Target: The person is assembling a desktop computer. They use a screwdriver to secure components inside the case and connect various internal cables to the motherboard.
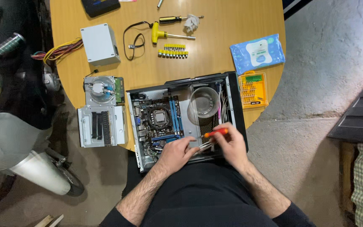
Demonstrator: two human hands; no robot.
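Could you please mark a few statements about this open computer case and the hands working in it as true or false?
1. The right hand holds an orange-handled screwdriver. True.
2. The left hand rests outside the computer case on the table. False: it lies inside the case, by the white cables.
3. A clear plastic cup sits inside the case. True.
4. The yellow T-handle tool lies inside the case. False: it lies on the table beyond it.
5. The blue wipes packet lies left of the case. False: it is at the right.
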